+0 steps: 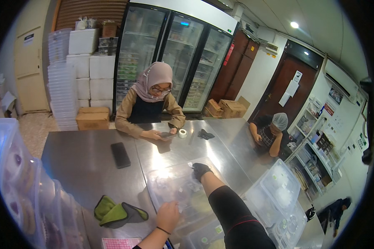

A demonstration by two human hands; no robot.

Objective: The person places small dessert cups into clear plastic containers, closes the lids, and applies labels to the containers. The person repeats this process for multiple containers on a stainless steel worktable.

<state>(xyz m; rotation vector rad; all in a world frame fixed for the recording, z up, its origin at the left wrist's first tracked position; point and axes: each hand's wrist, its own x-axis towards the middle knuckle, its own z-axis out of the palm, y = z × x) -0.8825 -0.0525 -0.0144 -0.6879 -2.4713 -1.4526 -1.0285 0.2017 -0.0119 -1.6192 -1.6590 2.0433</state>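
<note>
A large clear plastic container lid (162,190) lies before me on the steel table, with pale round shapes showing dimly beneath it. My right hand (202,171), in a black glove, reaches over its far part. A small white label (190,164) is pinched at the gloved fingertips. My left hand (168,215) is bare, with a dark band at the wrist, and rests by the lid's near left part. Its fingers are curled, and whether they grip anything is unclear. Nearer me is another clear lidded container (205,238) with green stickers.
A green and grey cloth (118,211) and a black phone (120,155) lie to the left. Clear tubs stack at left (21,174) and right (274,193). Across the table a person (149,99) holds a phone beside a tape roll (182,133); another person (271,135) sits at right.
</note>
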